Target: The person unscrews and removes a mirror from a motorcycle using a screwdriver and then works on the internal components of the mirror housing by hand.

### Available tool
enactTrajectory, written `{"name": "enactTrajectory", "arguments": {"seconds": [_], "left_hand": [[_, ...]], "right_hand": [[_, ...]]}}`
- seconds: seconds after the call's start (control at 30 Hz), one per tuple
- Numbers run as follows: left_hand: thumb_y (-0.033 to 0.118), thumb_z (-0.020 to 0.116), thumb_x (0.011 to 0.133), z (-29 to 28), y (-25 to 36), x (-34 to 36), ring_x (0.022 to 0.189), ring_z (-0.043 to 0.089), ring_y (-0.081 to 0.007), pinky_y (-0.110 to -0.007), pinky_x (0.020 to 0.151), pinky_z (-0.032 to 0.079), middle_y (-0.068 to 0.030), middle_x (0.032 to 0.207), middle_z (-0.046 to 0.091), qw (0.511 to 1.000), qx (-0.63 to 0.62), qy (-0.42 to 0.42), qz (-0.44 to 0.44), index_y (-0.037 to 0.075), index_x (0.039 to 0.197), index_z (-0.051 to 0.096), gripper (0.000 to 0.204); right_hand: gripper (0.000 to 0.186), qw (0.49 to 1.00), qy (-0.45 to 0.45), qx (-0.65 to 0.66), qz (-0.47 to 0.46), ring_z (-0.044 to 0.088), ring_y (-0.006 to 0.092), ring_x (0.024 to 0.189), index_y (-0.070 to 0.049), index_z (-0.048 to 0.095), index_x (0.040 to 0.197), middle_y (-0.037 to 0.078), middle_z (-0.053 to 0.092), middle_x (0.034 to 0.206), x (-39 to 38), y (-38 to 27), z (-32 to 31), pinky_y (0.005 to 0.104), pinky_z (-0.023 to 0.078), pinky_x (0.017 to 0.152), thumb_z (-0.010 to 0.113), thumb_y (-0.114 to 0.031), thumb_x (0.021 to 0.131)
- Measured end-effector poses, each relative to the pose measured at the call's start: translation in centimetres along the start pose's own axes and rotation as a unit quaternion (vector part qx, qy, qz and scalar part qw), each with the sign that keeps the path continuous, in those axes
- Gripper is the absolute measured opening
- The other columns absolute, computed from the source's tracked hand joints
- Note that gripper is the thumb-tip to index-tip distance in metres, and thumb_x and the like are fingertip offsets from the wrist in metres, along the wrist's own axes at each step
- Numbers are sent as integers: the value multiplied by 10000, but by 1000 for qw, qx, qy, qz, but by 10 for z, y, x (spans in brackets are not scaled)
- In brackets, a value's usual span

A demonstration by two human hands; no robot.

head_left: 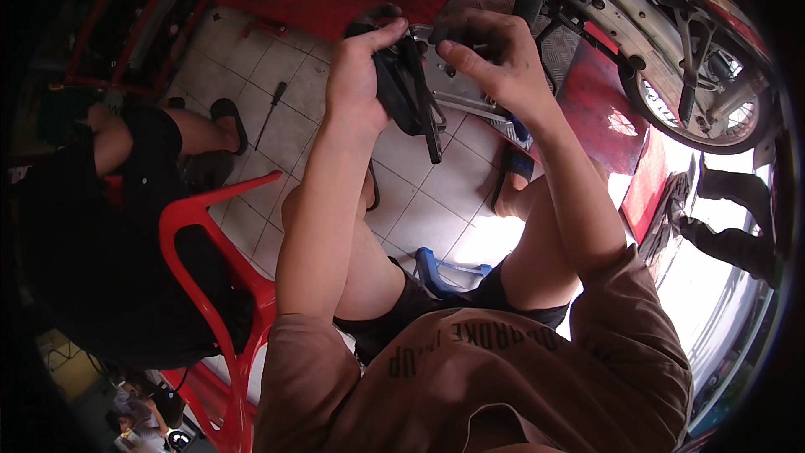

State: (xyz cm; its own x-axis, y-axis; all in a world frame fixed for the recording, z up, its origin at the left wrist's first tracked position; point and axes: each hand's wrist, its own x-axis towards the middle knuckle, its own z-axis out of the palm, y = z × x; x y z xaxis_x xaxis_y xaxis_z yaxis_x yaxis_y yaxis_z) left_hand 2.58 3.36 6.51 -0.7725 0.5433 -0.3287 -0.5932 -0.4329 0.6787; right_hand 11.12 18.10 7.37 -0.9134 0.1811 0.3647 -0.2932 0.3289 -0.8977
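My left hand is wrapped round a black motorcycle part, a dark curved piece with a long narrow bar along its side, held up in front of me. Its exact kind does not show. Close to the part's upper end, my right hand has its fingers curled in and its thumb bent toward them. Something small and dark seems to sit at those fingertips, too small to name. Behind and below the hands is a grey metal plate, partly covered by them.
A motorcycle with a spoked wheel stands at the far right, by red mats. On the tiled floor lies a screwdriver. A person in black sits at left by a red chair. A blue stool shows between my legs.
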Motion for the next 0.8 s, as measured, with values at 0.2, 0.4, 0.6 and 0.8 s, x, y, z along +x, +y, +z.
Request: {"name": "enactTrajectory", "arguments": {"seconds": [0.2,0.4,0.6,0.8], "left_hand": [[171,646,830,7,-5,-1,669,603,-202,-332,633,508,-62,764,593,1000,21,16,11,54,938,601,165],[268,614,875,7,-10,3,620,596,-174,-290,554,493,-39,740,581,997,62,11,43,66,922,591,208],[251,601,883,11,-9,-1,641,609,-151,-273,551,492,-35,748,585,991,110,46,61,58,918,589,196],[252,584,883,9,-10,1,644,617,-176,-304,585,515,-61,762,604,990,120,41,56,48,937,582,211]], "right_hand": [[181,998,41,-42,-16,593,126,606,9,681,903,88,667,771,0,6,8,249,450,530,710,-88,754],[144,991,45,-107,-70,579,181,535,0,676,879,114,650,745,2,12,8,273,446,498,704,-80,762],[120,988,48,-126,-70,578,243,532,3,662,842,145,629,702,0,9,8,298,447,502,693,-84,766],[123,985,38,-158,-65,577,225,507,-1,659,835,142,635,688,0,8,6,298,454,504,688,-107,781]]}}
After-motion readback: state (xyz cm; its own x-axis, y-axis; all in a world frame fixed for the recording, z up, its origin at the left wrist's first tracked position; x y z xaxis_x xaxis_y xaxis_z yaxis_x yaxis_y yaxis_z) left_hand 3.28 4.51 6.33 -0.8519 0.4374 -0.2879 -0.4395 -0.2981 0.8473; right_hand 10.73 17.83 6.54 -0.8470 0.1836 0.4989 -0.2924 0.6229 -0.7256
